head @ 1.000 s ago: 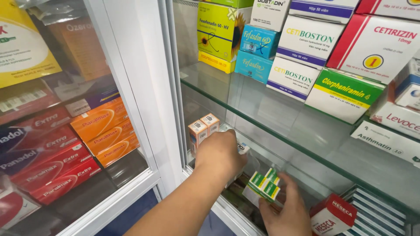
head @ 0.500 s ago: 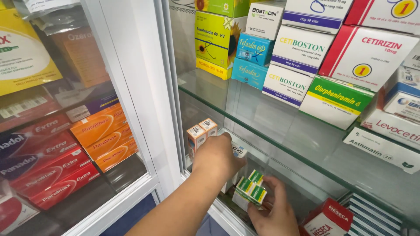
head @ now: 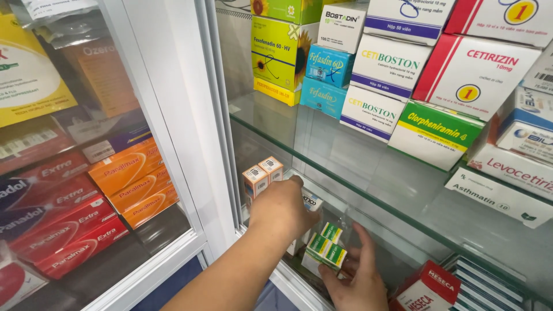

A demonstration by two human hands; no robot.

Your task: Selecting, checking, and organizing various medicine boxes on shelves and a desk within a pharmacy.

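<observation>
Glass shelf (head: 368, 190) overhead, both hands work the level beneath it: the left hand (head: 282, 210) closes on a white box (head: 308, 204) while the right hand (head: 357, 282), fingers spread, cradles green-and-white boxes (head: 325, 246), which likely need seating against that box.

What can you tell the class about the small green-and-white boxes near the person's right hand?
The green-and-white boxes are small cardboard cartons, white with green panels and a yellow stripe, apparently two stacked together and tilted. They sit under the glass shelf, on the lower level of the cabinet. The right hand holds them from below, fingers beside them; the left hand reaches in just left of them.
</observation>
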